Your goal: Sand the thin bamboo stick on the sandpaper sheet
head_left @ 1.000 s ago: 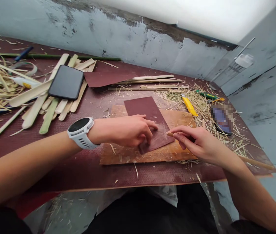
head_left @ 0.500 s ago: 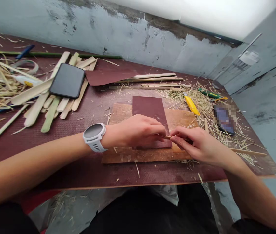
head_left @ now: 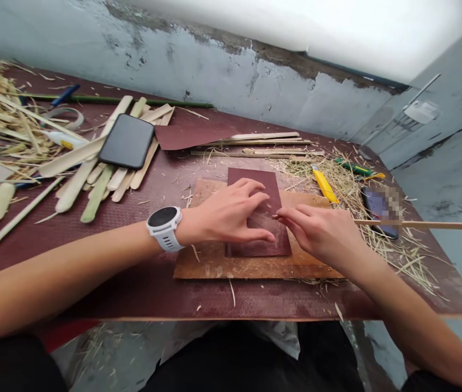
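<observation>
A dark red sheet of sandpaper [head_left: 263,179] lies on a thin brown board [head_left: 210,261] in the middle of the table. My left hand [head_left: 226,215], with a white watch on its wrist, lies on the sheet with its fingers stretched out flat. My right hand [head_left: 321,234] is closed in a pinch on a long thin bamboo stick [head_left: 431,224]. The stick's tip rests on the sandpaper next to my left fingertips, and its other end runs off to the right.
A black phone [head_left: 127,141] lies on several flat bamboo strips [head_left: 100,182] at the left. A yellow utility knife [head_left: 324,185], a green-handled tool [head_left: 351,167] and a second phone [head_left: 378,209] lie among straw shavings at the right. More sticks lie at the back.
My left hand has opened and spread flat on the sandpaper. The stick in my right hand has swung so that it points out to the right, higher than before.
</observation>
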Demonstrator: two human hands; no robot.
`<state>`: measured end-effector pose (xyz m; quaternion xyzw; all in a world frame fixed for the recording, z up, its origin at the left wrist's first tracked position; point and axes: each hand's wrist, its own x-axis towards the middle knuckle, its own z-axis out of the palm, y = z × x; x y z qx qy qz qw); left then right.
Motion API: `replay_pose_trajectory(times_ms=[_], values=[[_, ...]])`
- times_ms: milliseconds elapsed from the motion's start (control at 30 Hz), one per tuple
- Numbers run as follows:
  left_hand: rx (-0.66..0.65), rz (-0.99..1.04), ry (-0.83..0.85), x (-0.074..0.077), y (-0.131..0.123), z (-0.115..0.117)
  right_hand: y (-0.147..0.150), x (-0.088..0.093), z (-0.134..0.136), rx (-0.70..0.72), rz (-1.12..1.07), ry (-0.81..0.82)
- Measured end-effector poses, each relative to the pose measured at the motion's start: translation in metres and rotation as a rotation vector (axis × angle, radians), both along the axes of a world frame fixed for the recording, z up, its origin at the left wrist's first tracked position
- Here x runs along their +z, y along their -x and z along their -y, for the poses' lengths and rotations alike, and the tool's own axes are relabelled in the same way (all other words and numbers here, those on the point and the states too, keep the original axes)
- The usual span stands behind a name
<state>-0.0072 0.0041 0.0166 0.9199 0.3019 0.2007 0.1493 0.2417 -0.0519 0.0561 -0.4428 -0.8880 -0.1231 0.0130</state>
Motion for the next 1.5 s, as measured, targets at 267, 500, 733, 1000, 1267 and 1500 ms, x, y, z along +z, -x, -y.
replay_pose_trajectory(times_ms=[267, 500, 733, 1000, 1267, 1500], values=[[0.074, -0.338, 0.006, -0.017, -0.001, 0.002, 0.014, -0.019, 0.011, 0.115, 0.243, -0.171], [0.059, -0.343, 0.000, -0.016, 0.000, 0.001, 0.005, -0.026, 0.021, 0.131, 0.125, -0.129], [0.064, -0.368, 0.001, -0.014, 0.000, 0.001, 0.007, -0.025, 0.012, 0.156, 0.230, -0.286], [0.051, -0.364, -0.019, -0.015, 0.000, 0.001, 0.003, -0.024, 0.017, 0.148, 0.224, -0.209], [0.045, -0.360, -0.022, -0.016, 0.000, 0.001, 0.006, -0.019, 0.024, 0.242, 0.195, -0.189], [0.056, -0.347, -0.052, -0.016, -0.001, 0.002, 0.001, -0.025, -0.004, 0.003, 0.276, -0.189]])
